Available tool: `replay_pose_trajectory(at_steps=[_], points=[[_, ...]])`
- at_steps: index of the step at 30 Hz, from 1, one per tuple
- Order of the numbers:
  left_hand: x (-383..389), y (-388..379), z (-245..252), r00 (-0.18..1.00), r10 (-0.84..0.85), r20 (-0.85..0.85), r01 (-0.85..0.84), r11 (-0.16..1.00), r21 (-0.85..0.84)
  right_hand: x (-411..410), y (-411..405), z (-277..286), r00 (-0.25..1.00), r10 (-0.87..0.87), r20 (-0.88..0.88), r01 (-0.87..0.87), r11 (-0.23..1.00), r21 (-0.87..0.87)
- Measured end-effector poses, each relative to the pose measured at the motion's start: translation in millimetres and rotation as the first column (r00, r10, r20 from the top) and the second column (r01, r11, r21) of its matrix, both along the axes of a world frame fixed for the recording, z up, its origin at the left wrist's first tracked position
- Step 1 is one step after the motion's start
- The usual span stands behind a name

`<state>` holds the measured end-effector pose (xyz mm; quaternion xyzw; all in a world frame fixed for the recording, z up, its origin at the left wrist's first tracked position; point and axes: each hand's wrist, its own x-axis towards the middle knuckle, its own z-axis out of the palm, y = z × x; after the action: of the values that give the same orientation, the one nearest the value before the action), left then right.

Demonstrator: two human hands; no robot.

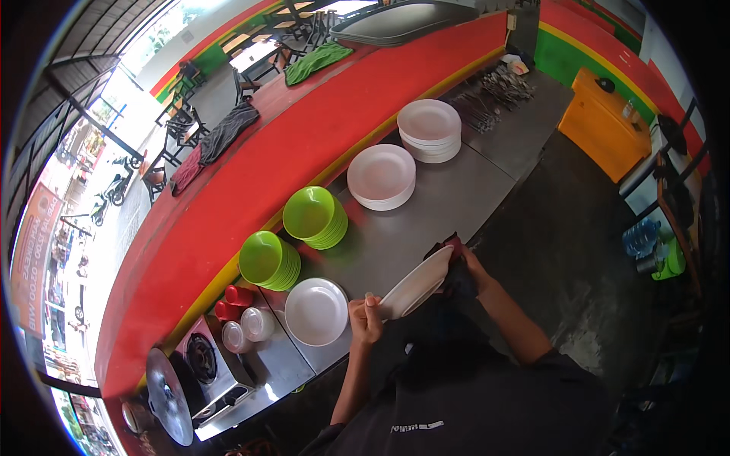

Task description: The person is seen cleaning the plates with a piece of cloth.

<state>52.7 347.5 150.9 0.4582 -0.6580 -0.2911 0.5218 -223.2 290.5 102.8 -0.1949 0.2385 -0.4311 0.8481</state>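
Observation:
My left hand (pixel 365 320) grips the near rim of a white plate (pixel 417 280), its thumb on top. The plate is tilted in the air over the front edge of the metal counter (pixel 439 194). At the plate's far rim, my right hand (pixel 476 270) holds a dark cloth (pixel 458 276) with a reddish part, pressed against the plate. Some of the right fingers are hidden by the cloth. Just left of my left hand, a white plate (pixel 316 312) lies face up on the counter. Two stacks of white plates, a nearer stack (pixel 381 175) and a farther stack (pixel 429 130), stand beyond.
Green bowls stand in two stacks (pixel 268 259) (pixel 313 216) along the red wall (pixel 285 142). Red cups (pixel 232 304) and clear containers (pixel 248 329) sit beside a gas stove (pixel 214 365) with a metal lid (pixel 168 396). Cutlery (pixel 502 88) lies at the far end.

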Motion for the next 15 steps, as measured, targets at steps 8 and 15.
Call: replay_pose_trajectory(at_steps=[8,15], points=[[-45,-91,-30,0.747,0.393,-0.537,-0.051,0.838,0.543,-43,-86,-35,0.978,-0.13,0.165,0.143,0.987,-0.069],[-18,-184,-42,0.666,0.152,-0.73,0.365,0.787,0.497,-41,-191,-31,0.885,-0.336,-0.323,0.28,0.937,-0.207]])
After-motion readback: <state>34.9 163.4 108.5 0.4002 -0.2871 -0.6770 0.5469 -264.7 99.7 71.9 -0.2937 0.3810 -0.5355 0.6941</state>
